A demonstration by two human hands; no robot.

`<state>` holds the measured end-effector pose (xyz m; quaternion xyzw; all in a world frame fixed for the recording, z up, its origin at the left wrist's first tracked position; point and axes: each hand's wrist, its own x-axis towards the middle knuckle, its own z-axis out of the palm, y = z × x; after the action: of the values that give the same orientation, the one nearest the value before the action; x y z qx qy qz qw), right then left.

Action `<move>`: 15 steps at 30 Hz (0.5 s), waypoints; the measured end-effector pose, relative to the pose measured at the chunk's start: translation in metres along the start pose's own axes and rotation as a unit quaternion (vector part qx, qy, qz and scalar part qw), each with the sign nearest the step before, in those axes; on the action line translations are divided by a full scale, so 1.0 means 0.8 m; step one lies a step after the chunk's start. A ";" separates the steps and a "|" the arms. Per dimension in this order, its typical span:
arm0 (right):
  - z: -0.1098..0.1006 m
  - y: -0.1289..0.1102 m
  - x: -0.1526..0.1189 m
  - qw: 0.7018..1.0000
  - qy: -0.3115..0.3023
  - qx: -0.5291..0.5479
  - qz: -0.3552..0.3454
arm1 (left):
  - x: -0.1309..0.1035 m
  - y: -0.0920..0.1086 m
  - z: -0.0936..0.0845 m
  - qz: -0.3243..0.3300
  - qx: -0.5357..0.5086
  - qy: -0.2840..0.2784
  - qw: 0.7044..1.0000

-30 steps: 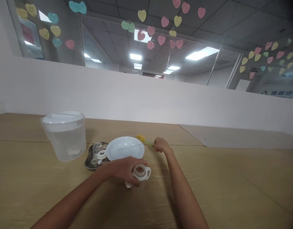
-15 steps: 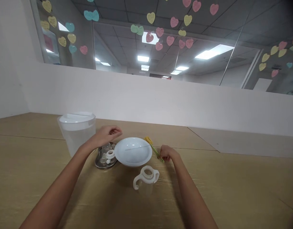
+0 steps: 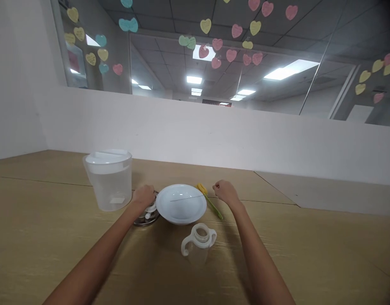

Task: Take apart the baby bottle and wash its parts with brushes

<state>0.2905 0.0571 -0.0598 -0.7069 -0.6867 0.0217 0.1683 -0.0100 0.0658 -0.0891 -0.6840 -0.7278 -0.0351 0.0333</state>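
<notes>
My left hand [image 3: 144, 195] is over the back left part of a metal tray [image 3: 146, 222] that holds small clear and white parts; its fingertips are hidden. A white bowl [image 3: 181, 204] stands just right of the tray. My right hand [image 3: 224, 190] is raised beside the yellow head of a green-handled brush [image 3: 216, 209], its fingers curled together; what they hold, if anything, is too small to make out. In front of the bowl stands a clear bottle with a white two-handled collar [image 3: 200, 241].
A large clear pitcher [image 3: 110, 186] with a white lid stands at the back left. Behind the brown table [image 3: 309, 254] runs a white wall [image 3: 182, 131] under a window with heart-shaped notes.
My left hand has come down onto the tray from above its back edge. My right hand has moved up and away from the green handle. The view has shifted slightly.
</notes>
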 end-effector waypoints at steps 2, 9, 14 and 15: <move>0.001 -0.001 0.000 1.000 0.004 -0.001 0.003 | -0.002 0.003 0.002 -0.008 0.003 -0.001 1.000; 0.014 -0.019 -0.004 1.000 -0.006 0.003 -0.004 | -0.009 0.012 0.004 -0.025 0.010 -0.001 1.000; 0.022 -0.028 -0.005 1.000 -0.018 0.002 -0.012 | -0.003 0.009 0.010 -0.031 -0.002 0.008 0.999; 0.023 -0.029 -0.006 1.000 -0.018 0.002 -0.013 | -0.001 0.009 0.011 -0.030 -0.008 0.010 0.999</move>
<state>0.2632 0.0565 -0.0717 -0.6971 -0.6988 0.0336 0.1571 -0.0029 0.0664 -0.0979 -0.6617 -0.7474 -0.0488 0.0345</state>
